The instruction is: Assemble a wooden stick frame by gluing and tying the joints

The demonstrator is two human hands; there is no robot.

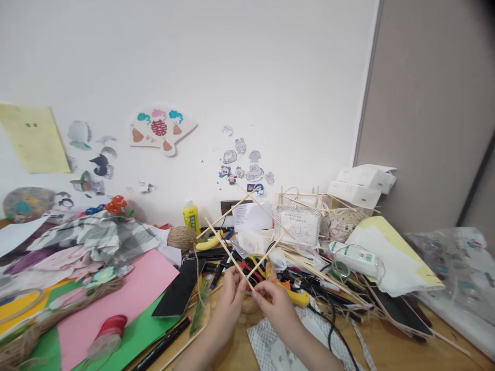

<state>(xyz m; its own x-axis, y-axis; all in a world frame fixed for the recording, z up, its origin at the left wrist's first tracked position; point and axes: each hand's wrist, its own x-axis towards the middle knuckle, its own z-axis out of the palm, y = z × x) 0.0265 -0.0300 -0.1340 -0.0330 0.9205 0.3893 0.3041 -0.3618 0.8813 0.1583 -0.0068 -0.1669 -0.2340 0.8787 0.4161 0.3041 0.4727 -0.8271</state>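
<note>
Stick frame (pixel 228 251) looks light, stiff, snappable; hold near corners (fingers of left hand (pixel 231 297) and right hand (pixel 275 303) pinch one).

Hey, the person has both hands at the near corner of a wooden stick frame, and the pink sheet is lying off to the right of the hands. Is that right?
Not quite: the head view shows the pink sheet lying to the left of the left hand and right hand. Both are indeed at the near corner of the wooden stick frame.
</note>
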